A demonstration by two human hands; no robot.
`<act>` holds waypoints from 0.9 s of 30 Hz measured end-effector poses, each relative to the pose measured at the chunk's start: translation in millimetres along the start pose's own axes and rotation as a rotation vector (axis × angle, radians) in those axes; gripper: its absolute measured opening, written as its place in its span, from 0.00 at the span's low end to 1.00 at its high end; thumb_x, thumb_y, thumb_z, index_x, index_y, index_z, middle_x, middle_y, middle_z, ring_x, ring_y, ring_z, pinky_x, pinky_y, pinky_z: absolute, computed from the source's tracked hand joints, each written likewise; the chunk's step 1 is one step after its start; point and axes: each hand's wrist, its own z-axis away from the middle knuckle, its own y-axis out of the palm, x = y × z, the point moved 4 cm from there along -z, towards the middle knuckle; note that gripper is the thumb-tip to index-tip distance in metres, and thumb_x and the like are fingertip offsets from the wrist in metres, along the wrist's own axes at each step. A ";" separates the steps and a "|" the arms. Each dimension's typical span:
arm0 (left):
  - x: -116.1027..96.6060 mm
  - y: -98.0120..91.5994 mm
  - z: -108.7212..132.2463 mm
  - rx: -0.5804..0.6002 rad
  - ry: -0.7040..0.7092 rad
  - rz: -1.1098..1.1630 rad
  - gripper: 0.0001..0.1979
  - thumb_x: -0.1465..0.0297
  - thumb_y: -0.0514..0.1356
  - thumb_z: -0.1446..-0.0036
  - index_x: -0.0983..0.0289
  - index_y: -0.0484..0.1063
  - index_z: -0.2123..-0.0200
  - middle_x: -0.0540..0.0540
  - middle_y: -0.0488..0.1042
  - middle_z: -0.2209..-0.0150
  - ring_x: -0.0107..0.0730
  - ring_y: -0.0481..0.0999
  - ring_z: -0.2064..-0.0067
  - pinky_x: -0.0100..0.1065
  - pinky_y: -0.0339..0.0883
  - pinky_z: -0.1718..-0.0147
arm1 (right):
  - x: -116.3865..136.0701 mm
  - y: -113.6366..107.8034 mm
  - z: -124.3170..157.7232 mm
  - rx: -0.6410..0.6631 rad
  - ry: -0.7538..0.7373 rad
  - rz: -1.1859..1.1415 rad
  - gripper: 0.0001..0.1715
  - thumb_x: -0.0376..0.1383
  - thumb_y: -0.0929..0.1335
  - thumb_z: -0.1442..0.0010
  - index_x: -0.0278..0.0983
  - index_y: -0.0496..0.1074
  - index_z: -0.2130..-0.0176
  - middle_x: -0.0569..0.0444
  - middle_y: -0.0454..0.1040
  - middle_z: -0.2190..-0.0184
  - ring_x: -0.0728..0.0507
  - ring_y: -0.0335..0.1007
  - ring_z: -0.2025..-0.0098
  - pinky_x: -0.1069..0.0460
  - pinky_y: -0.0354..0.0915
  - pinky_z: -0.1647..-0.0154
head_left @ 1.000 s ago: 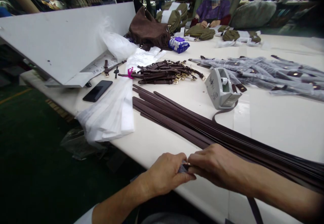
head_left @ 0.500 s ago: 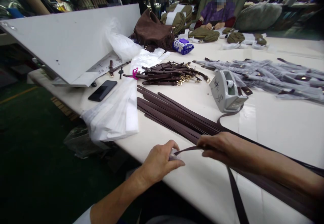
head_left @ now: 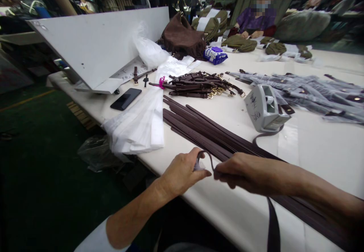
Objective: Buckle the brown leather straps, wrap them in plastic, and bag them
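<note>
Strap (head_left: 210,157): above the surface's (head_left: 327,145) near edge, touching both hands
Long axis: arches up from the left, then drops rightward in an S-bend
Left hand (head_left: 183,170): fingers curled around a pale wrap (head_left: 197,165), the strap arching out from them
Right hand (head_left: 241,170): fingers clenched on the strap
Strap pile (head_left: 210,130): diagonal, just beyond the hands, running under the right forearm
Dispenser (head_left: 260,111): past the pile, farther from the near edge

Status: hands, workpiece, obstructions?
Left hand around crumpled translucent plastic; right hand gripping flat brown strap. Strap bowed between hands. Grey tape dispenser beyond, touching neither hand.
</note>
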 end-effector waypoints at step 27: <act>14.6 -5.1 27.5 0.315 -0.085 0.479 0.24 0.66 0.67 0.58 0.66 0.66 0.58 0.45 0.66 0.81 0.21 0.63 0.84 0.21 0.58 0.87 | 47.5 -16.8 -36.3 0.221 -0.050 -0.060 0.08 0.30 0.60 0.41 0.32 0.66 0.70 0.55 0.68 0.75 0.53 0.63 0.78 0.59 0.60 0.78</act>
